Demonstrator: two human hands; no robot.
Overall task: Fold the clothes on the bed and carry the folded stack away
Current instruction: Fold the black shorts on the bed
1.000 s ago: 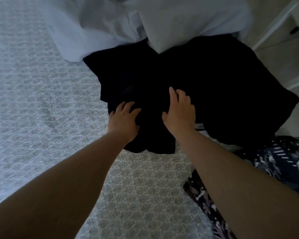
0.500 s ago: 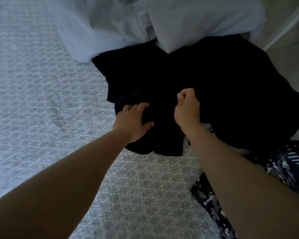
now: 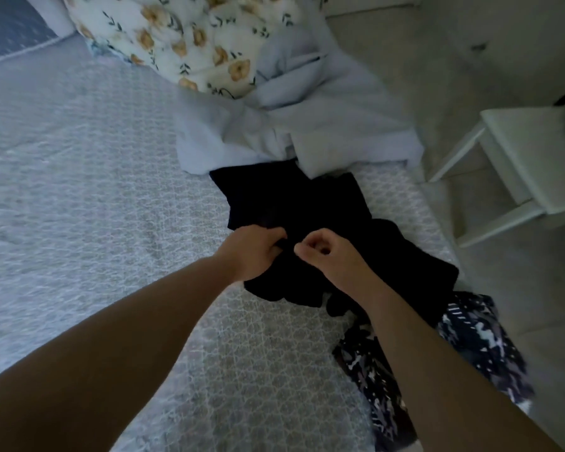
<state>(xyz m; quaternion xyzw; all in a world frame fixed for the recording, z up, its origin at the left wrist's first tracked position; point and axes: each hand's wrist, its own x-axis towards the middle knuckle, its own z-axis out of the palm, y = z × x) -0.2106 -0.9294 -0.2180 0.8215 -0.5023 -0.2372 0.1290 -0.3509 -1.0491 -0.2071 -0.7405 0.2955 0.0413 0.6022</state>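
1. Setting. A dark garment lies crumpled on the bed, toward its right-hand edge. Beyond it sits a pale blue garment, whose near corner overlaps the dark cloth, and a floral pillow lies farther back.
2. Other clothing. A patterned navy-and-white garment hangs at the bed's right edge, just beside the dark one; none of the three pieces looks folded, and no stack is visible.
3. Left hand. Its fingers curl down into the near part of the dark garment and grip a fold of the cloth.
4. Right hand. Its fingers are curled into a loose fist just beside the left hand, over the same garment; whether any cloth is pinched inside cannot be told, since the fabric is too dark.
5. Step in hand. Judged from the bunched cloth and the close-set hands, this is the start of the first fold: taking hold of the dark garment to lift or spread it.
6. Next move. It probably calls for drawing the hands apart to find an edge or seam, freeing the cloth from under the pale blue corner, and laying it flat on the open bed to the left.
7. Periphery. A white stool stands on the floor to the right.
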